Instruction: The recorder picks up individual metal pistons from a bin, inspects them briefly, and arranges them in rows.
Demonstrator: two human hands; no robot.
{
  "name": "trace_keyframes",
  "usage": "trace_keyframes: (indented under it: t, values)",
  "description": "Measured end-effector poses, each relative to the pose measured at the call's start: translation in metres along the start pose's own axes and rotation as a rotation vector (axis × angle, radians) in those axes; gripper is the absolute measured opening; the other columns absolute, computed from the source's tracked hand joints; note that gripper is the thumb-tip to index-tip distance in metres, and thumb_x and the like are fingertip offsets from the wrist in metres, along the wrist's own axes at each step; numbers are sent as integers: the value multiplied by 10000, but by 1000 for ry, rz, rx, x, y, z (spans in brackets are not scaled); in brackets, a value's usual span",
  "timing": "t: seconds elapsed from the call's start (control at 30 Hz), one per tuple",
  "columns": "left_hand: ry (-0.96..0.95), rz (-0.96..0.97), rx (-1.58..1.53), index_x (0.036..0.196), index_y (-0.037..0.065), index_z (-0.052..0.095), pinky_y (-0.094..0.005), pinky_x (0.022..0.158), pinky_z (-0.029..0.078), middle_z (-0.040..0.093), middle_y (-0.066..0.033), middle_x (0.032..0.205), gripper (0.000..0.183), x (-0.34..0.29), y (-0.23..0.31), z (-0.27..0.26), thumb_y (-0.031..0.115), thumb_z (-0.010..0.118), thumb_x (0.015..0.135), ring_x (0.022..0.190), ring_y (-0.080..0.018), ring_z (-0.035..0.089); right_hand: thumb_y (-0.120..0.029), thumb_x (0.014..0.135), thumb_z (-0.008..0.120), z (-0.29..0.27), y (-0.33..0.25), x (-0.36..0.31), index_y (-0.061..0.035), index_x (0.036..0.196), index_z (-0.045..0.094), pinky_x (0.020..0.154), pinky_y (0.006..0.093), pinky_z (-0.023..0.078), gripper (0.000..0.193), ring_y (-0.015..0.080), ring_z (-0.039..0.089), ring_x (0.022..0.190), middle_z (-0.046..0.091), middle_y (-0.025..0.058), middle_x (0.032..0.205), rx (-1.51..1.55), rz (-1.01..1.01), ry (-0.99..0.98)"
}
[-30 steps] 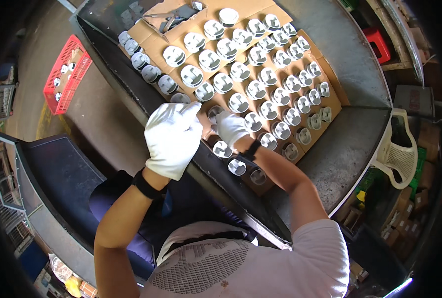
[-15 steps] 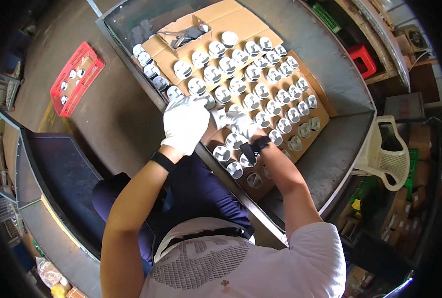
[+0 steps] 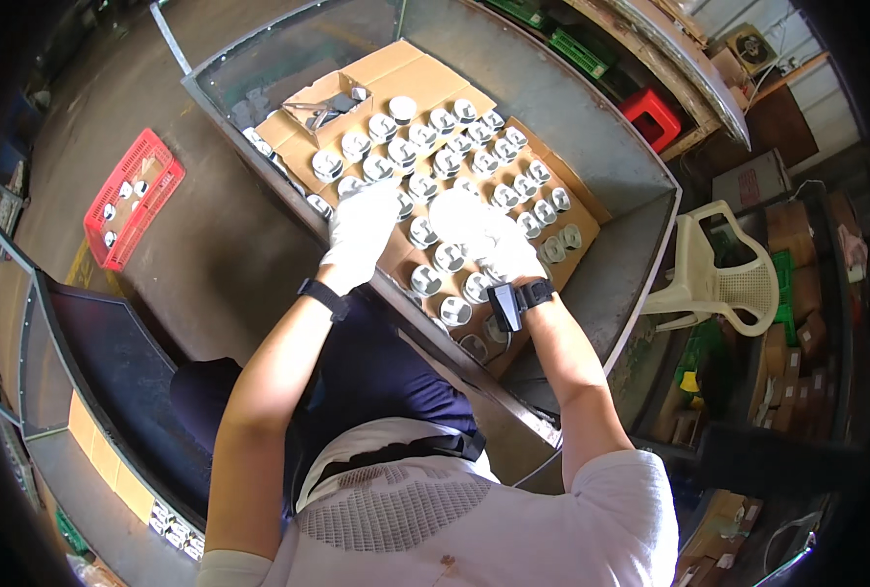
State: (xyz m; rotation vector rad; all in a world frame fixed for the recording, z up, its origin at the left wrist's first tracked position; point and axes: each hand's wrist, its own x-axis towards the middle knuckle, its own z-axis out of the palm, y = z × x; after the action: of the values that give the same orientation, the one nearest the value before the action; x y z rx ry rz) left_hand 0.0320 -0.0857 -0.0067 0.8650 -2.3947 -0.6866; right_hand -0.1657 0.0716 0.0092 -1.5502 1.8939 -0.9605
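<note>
Many silver engine pistons stand in rows on a flat cardboard sheet in front of me. My left hand, in a white glove, is over the near left side of the rows. Its fingers are drawn together beside the pistons; glare hides what they hold, if anything. My right hand, also gloved, reaches over the middle rows, with pistons close around it. Strong light washes out its fingers, so their grip does not show. A black strap sits on each wrist, the right one with a small dark device.
The metal bench has raised sides and a front edge by my legs. A small open cardboard box with dark tools stands at the far left. A red crate with several pistons sits on the floor; a cream plastic chair is at right.
My view has shifted, moving the bench left in the picture. My right hand has moved right, away from my left hand; the piston seen at its fingers earlier is lost in glare.
</note>
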Motion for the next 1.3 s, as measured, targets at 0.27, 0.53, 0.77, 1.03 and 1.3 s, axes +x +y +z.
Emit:
trace_keyframes:
  t: [0.27, 0.53, 0.77, 1.03, 1.3]
  values:
    - [-375, -198, -1313, 1414, 13, 497, -319, 1016, 498, 588, -90, 1351, 541, -16, 43, 46, 67, 657, 900, 1213, -168, 575, -137, 959, 573, 10, 40, -20, -1, 1226, 641, 911, 305, 507, 307, 172, 626, 1049, 688, 111, 1161, 276, 40, 111]
    - [-298, 363, -715, 1302, 62, 586, -325, 951, 508, 652, -61, 1210, 561, -11, 40, 42, 57, 752, 766, 1131, -157, 583, -170, 896, 680, 8, 25, -28, -25, 1269, 630, 963, 340, 498, 404, 229, 633, 1105, 677, 136, 1222, 287, 46, 67]
    - [-469, -129, -984, 1266, 18, 589, -345, 934, 524, 645, -80, 1137, 585, -17, 29, 41, 50, 808, 725, 1118, -184, 585, -164, 950, 598, 15, 36, -28, -11, 1171, 662, 872, 337, 509, 276, 199, 631, 976, 688, 94, 1075, 78, -120, 100]
    - [-298, -91, -815, 1468, 6, 411, -310, 880, 560, 581, -119, 1290, 842, -23, 40, 34, 5, 799, 721, 1115, -183, 594, -177, 920, 618, 7, -8, -36, -18, 1159, 669, 891, 338, 506, 291, 187, 638, 973, 705, 84, 1064, 330, 136, -6]
    - [-431, -212, -1240, 1488, -34, 357, -310, 922, 566, 519, -149, 1426, 741, -22, 26, 47, -39, 679, 821, 1245, -208, 555, -177, 925, 650, 9, 1, -37, -39, 1180, 676, 734, 264, 491, 292, 107, 585, 820, 669, 26, 982, 272, -25, 104]
